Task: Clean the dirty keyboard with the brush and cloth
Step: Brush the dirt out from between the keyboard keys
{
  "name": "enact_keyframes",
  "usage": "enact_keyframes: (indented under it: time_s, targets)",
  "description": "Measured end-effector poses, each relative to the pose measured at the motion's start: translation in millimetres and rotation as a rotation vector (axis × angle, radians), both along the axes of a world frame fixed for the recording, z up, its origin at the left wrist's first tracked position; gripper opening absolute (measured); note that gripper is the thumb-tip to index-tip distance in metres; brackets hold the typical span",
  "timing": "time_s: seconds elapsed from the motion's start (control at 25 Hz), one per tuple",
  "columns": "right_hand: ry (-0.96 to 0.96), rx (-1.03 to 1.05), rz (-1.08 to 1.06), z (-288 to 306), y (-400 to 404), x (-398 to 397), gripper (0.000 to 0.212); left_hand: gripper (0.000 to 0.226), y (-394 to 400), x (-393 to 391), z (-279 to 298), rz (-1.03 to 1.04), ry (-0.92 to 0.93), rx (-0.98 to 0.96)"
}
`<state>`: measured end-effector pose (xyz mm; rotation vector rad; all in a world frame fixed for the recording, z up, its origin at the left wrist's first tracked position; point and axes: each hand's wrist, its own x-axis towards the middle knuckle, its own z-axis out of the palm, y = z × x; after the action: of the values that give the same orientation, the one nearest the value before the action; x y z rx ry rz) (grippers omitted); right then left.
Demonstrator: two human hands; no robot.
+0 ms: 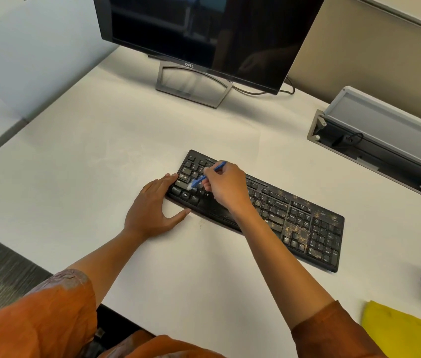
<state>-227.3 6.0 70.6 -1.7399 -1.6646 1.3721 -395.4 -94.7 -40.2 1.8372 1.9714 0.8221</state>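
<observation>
Black full-size plastic keyboard (263, 210) on white table (101, 156), brown grime thickest over its right-hand keys. Right hand (226, 187) pinches thin blue-handled brush (205, 177), pale bristles down on left-end keys. Left hand (152, 208) flat, fingers straight, bracing keyboard's left edge. Around: dark monitor (204, 29) behind, yellow cloth (400, 332) near right corner. Keyboard's long axis runs diagonally, far-left to near-right.

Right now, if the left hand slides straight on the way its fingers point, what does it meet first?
The left hand already touches the left end of the keyboard, so it would push against that first. The monitor stands further along, probably off that line.
</observation>
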Motion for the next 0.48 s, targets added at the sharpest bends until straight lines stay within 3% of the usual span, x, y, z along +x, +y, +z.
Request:
enact_keyframes:
  time_s: [0.16, 0.48]
  targets:
    - [-0.006, -0.001, 0.177, -5, -18, -16, 0.018, 0.087, 0, -1, -2, -0.004, -0.021, -0.002]
    - [-0.127, 0.217, 0.211, -8, -16, -24, 0.018, 0.087, -1, 1, 0, 0.006, -0.015, -0.002]
